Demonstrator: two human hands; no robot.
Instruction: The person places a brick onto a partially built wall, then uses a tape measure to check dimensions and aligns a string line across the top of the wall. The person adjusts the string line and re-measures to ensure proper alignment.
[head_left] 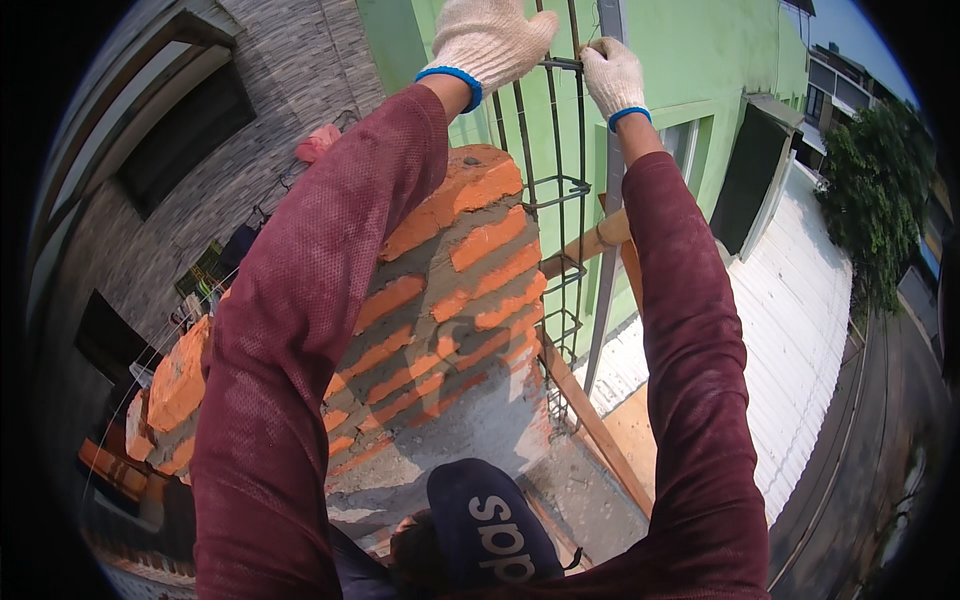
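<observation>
Both my hands wear cream knit gloves with blue cuffs and are raised beside an upright cage of dark steel rebar [556, 140] with square stirrups. My left hand [487, 45] is at the top edge, left of the bars, its thumb toward them; its fingers are mostly hidden. On the bars' other side, my right hand [613, 78] is closed in a pinch at a stirrup corner, where a thin wire [593, 22] rises from its fingertips. A long grey metal bar [607, 215] stands upright just behind that hand. Below my left arm is a brick wall [490, 240] with grey mortar.
A bamboo pole [590, 244] crosses behind the rebar, and a wooden plank [598, 430] slants below. Beyond is a green wall [680, 50]; a white corrugated roof [795, 310] lies lower right. A dark cap [490, 525] shows between my arms. Thin string [122, 405] runs along the left.
</observation>
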